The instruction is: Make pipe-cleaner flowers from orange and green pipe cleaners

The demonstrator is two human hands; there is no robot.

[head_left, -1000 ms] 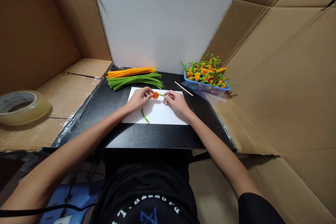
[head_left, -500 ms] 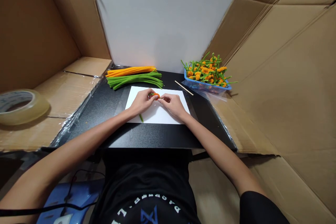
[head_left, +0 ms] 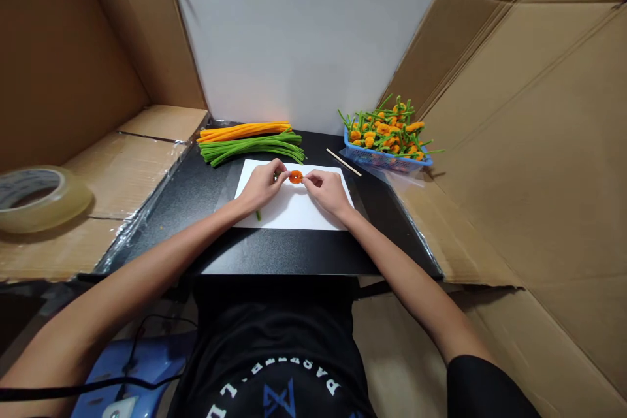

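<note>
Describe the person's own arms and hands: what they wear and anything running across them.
The left hand and right hand are bare, with no gloves, and no watch or band shows on either forearm. A short black sleeve covers the right upper arm, matching the black T-shirt with white lettering. A thin black cable crosses the left arm low in the view.

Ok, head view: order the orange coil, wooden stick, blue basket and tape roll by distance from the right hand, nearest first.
From the right hand:
1. Orange pipe-cleaner coil: just left of its fingertips, over the paper.
2. Wooden stick: ahead, on the black table, off the paper.
3. Blue basket: farther ahead, to the right.
4. Tape roll: far left, on cardboard.
</note>
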